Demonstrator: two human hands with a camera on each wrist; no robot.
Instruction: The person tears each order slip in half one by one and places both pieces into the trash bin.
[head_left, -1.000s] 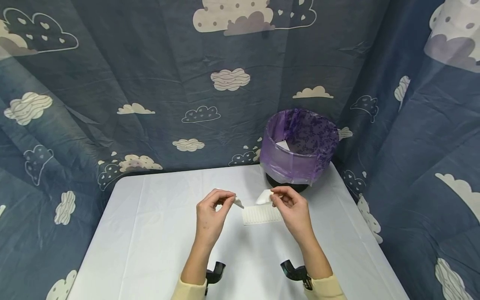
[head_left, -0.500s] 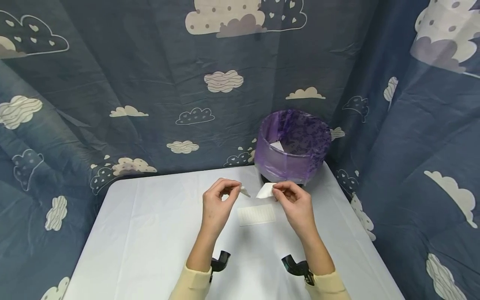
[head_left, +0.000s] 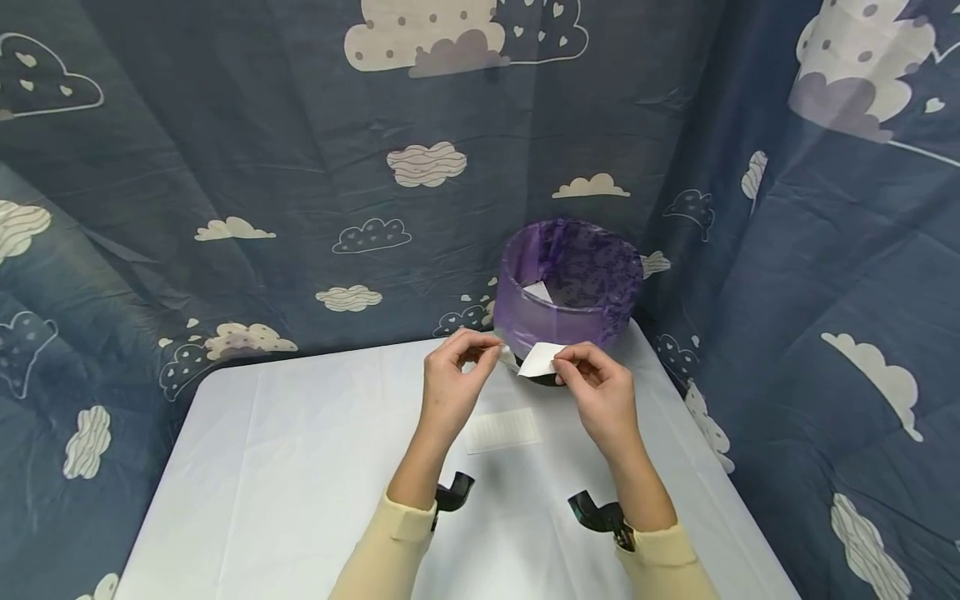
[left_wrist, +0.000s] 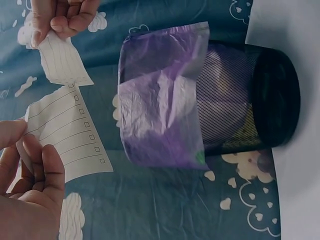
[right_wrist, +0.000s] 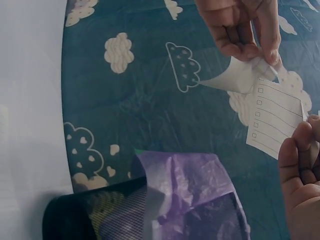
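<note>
My left hand (head_left: 456, 383) pinches a piece of lined paper (left_wrist: 70, 135) with small checkboxes along one edge. My right hand (head_left: 606, 392) pinches another paper piece (head_left: 542, 360) between thumb and fingers. Both pieces have ragged torn edges, and in the left wrist view their corners meet or overlap at one spot. The hands are raised side by side in front of the purple-lined mesh bin (head_left: 517, 325). On the table behind my wrists' line lies a lined paper sheet (head_left: 502, 430), flat and untouched by either hand.
Inside the bin a white scrap of paper (head_left: 538, 291) shows near the rim. The bin stands at the back right of the white-covered table (head_left: 315, 467). Dark blue cloud-print curtains (head_left: 262, 167) hang behind and on both sides.
Both hands have risen and moved forward toward the bin, carrying the paper pieces away from the flat sheet. The head view has turned slightly to the right.
</note>
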